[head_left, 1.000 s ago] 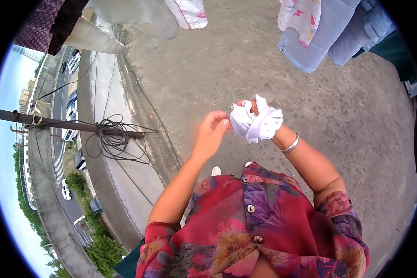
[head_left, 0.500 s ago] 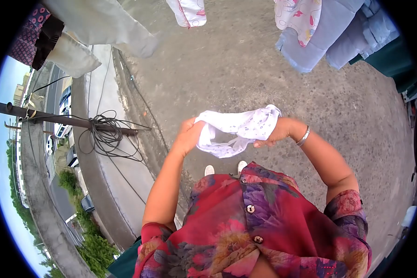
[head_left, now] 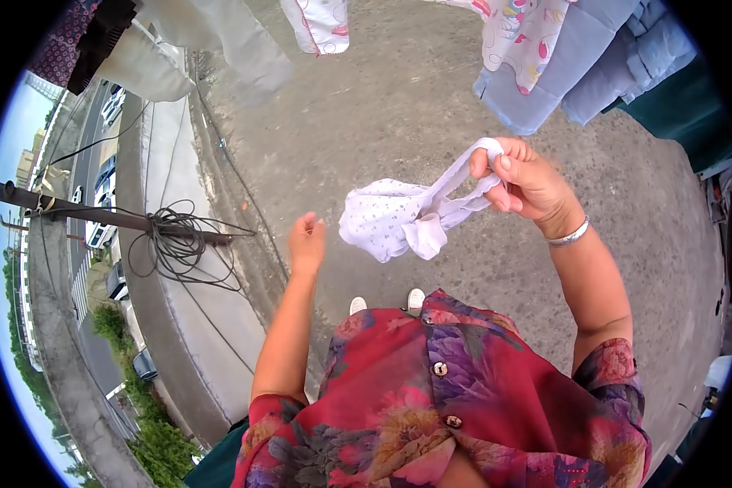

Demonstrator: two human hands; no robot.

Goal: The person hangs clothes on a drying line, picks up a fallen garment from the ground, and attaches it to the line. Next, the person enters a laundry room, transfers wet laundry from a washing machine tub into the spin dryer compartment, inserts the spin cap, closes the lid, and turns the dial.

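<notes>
A pair of white underpants (head_left: 386,215) with a small purple print hangs out to the left from my right hand (head_left: 533,183). The fingers of that hand are closed on a stretched edge of the cloth, and a silver bangle (head_left: 572,233) circles the wrist. The lower part of the underpants is bunched and sags above the floor. My left hand (head_left: 307,242) is apart from the cloth, a short way to its left. Its fingers are loosely bent and hold nothing.
Pale clothes (head_left: 220,49), a print garment (head_left: 525,41) and light blue clothes (head_left: 561,73) hang along the top. A pole (head_left: 81,213) with coiled cable (head_left: 183,244) juts in at left. A low parapet (head_left: 150,285) borders the concrete floor (head_left: 366,106), with a street below.
My left hand has let go of the underpants and moved left. My right hand has risen with them, and the cloth, held spread before, now hangs gathered from one side.
</notes>
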